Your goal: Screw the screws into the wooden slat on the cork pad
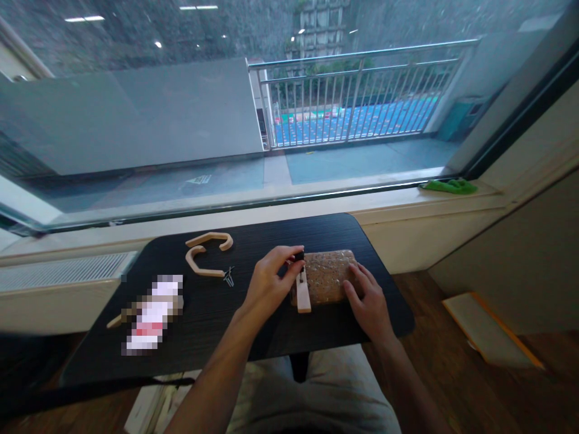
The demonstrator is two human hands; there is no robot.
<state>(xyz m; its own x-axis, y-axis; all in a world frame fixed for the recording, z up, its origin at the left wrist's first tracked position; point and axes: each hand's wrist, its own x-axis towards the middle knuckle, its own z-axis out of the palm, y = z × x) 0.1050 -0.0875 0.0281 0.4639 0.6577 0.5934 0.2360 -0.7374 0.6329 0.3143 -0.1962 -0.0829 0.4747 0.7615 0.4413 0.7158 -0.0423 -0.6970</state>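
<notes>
My left hand point(274, 274) is closed, pinching a small black piece point(299, 256) between thumb and fingers. That piece sits at the far end of a flat, light wooden strip point(304, 295), which stands across the left end of a brown speckled block point(328, 277). Part of the black piece is hidden by my fingers. My right hand point(368, 299) rests on the block's right end, thumb and fingers apart and lying on its surface. Two curved wooden hooks point(210, 239) lie beyond my left hand, with several small metal screws or pins point(229, 276) beside the nearer one.
Everything lies on a black table point(271, 340) by a large window. At the left is a blurred white and red packet point(154, 313), with a wooden end point(114, 322) showing beside it. A green cloth point(450, 186) is on the sill. A tilted panel point(491, 331) stands on the floor at right.
</notes>
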